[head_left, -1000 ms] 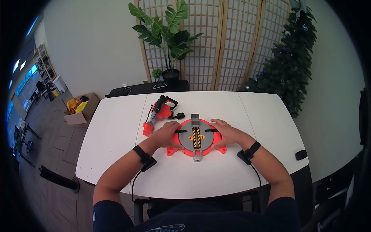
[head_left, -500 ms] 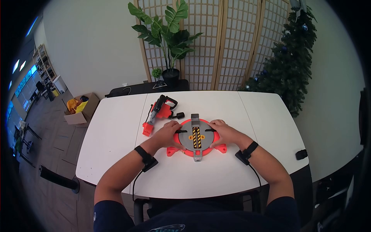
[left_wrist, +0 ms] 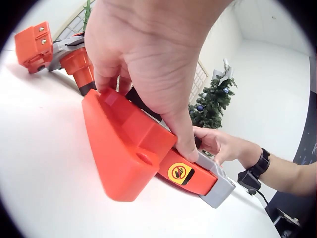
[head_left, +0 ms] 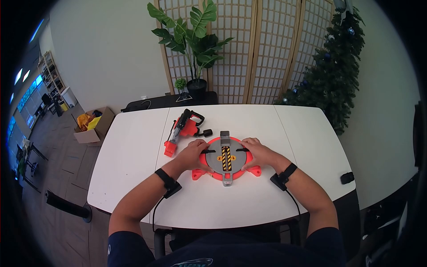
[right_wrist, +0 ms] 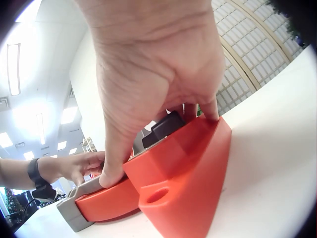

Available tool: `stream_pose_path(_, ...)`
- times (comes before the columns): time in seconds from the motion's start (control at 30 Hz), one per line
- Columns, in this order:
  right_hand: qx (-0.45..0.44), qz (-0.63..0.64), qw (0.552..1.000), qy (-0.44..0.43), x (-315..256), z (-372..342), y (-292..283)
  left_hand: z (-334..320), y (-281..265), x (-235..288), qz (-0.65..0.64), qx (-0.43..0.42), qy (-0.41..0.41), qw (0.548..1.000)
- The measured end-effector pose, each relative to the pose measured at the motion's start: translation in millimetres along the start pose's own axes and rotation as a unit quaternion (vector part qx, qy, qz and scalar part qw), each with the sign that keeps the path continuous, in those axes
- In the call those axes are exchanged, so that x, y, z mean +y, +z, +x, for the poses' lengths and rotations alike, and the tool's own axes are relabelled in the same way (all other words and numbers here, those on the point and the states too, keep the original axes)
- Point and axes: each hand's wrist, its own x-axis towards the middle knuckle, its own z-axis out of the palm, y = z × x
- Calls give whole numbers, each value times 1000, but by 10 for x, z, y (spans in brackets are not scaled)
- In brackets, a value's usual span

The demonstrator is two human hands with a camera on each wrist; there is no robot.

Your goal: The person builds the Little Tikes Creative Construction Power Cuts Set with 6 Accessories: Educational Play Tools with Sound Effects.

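Observation:
A round red plastic toy base (head_left: 227, 155) with a grey disc top and a black-and-yellow striped strip lies on the white table. My left hand (head_left: 192, 155) grips its left side, thumb along the near rim and the other fingers at the far edge. On the opposite side my right hand (head_left: 260, 154) holds it the same way. Up close in the left wrist view, a red foot (left_wrist: 116, 148) juts out beside a yellow no-hand sticker (left_wrist: 180, 172). The right wrist view shows a black tab (right_wrist: 166, 130) under the palm, partly hidden by fingers.
Behind my left hand lies a red, grey and black toy tool (head_left: 184, 127) with a loop handle. A small black object (head_left: 346, 178) sits at the table's right edge. On the floor at left stand a cardboard box (head_left: 95, 127) and a black post (head_left: 66, 205).
Since a second ago my right hand has shifted slightly left, closer against the base's rim, and my left hand a little to the right. In the last half second almost nothing has moved.

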Motion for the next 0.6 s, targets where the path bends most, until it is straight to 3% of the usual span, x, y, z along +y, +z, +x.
stream_pose_path(0.6,-12,1,1000,0,43,12,33,1,-34,20,25,-15,11,1000)
